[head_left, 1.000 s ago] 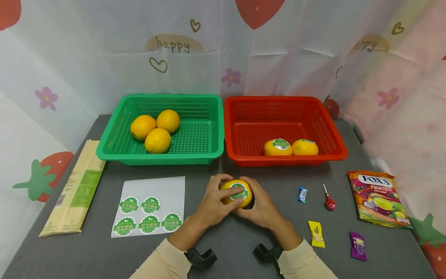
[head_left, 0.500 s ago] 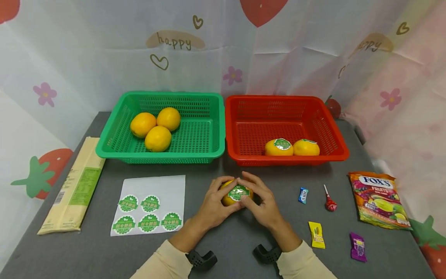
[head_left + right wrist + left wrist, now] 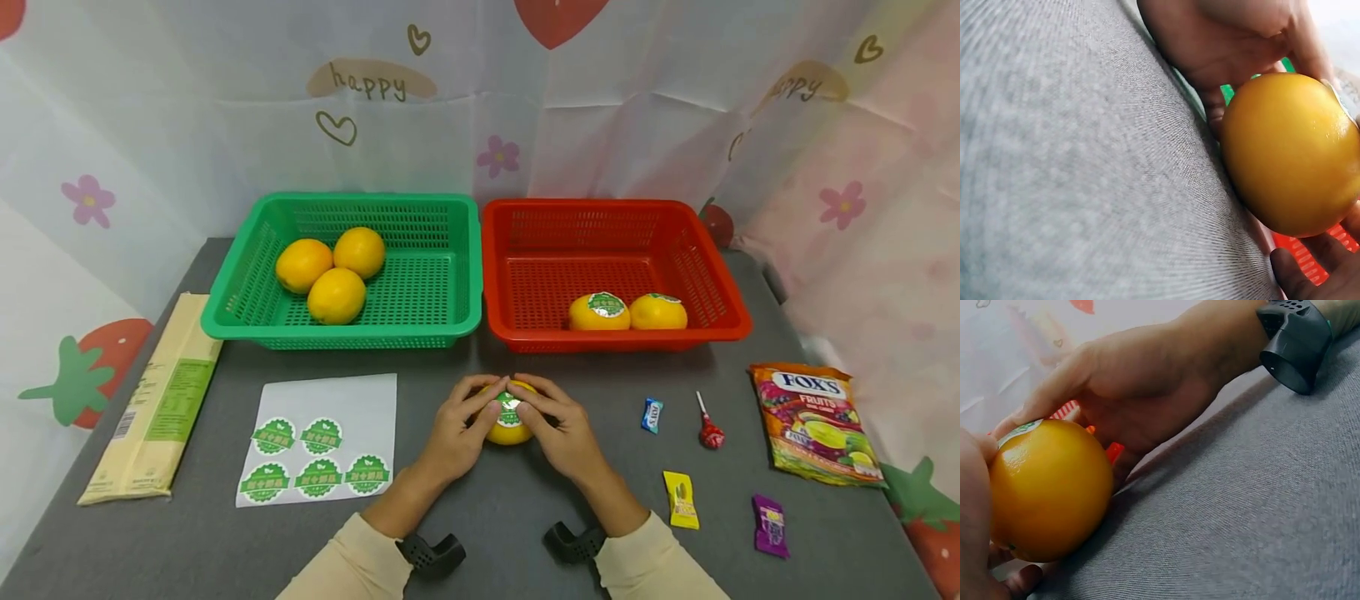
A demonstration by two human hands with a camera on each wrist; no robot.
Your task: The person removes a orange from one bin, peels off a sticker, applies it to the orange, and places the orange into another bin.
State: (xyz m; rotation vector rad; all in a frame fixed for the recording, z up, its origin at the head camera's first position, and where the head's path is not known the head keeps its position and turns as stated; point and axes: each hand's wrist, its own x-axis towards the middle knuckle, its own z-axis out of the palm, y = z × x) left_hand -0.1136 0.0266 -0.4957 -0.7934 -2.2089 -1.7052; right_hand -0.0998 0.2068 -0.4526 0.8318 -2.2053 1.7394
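An orange (image 3: 510, 436) sits on the grey tabletop between my two hands, a round green-and-white sticker (image 3: 509, 407) on its top. My left hand (image 3: 457, 427) curls round its left side, and my right hand (image 3: 562, 427) curls round the right. Both thumbs lie at the sticker's edges, while the index fingertips come together at its far side. In the left wrist view the bare near side of the orange (image 3: 1054, 494) shows, with the sticker's edge (image 3: 1021, 431) under the fingers. The right wrist view shows the orange (image 3: 1288, 156) close up between both hands.
A green basket (image 3: 341, 332) with 3 oranges stands behind left; a red basket (image 3: 622, 337) with 2 stickered oranges is behind right. A sticker sheet (image 3: 330, 396) and a long cream packet (image 3: 153, 417) lie left. Right are a candy bag (image 3: 816, 425), lollipop (image 3: 710, 433) and wrapped candies (image 3: 681, 500).
The left fingers have drawn back from across the sticker, and the right fingers have closed over the orange's top. Both thumbs now lie at the sticker's sides. The sticker has turned slightly.
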